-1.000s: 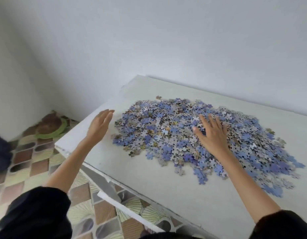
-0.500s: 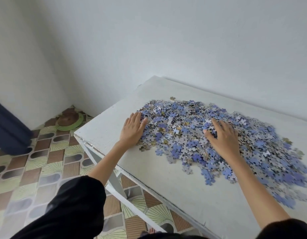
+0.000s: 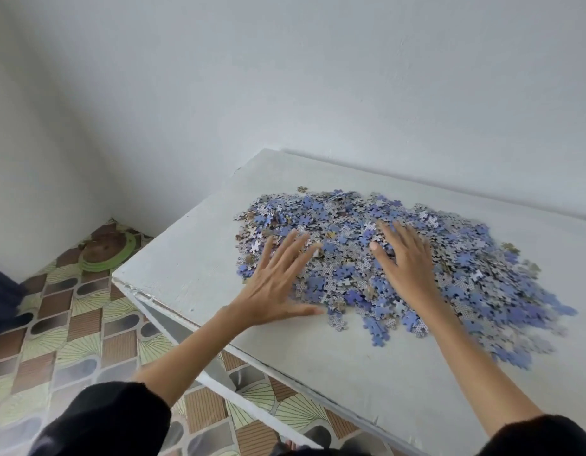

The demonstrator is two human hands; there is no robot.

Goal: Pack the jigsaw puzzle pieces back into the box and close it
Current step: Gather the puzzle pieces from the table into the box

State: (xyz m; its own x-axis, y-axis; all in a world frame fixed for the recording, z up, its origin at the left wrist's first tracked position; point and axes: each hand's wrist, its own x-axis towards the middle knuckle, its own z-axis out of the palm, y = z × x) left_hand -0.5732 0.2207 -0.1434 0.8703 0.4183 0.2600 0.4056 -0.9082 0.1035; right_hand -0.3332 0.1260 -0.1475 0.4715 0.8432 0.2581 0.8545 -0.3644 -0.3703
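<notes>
Pieces (image 3: 344, 225) are lying in one wide, loose heap on the white worktop (image 3: 318, 363), spreading from its middle out toward 3 o'clock. No box is showing anywhere in view. Both hands are lying flat with fingers spread, holding nothing. The left hand (image 3: 278, 284) is resting on the heap's 9 o'clock edge, and the right hand (image 3: 405, 264) is pressing on its middle. By my reading, the person is gathering the scatter into a tighter mound. To do it well, the hands should be sweeping inward from 9 and 3 o'clock with the palm edges down on the worktop, so thin pieces are not slipping underneath. Loose ones at 6 o'clock are sitting nearest the front edge and are worth catching first. The 4 o'clock fringe is blurred, so more strays are possibly hiding there.
</notes>
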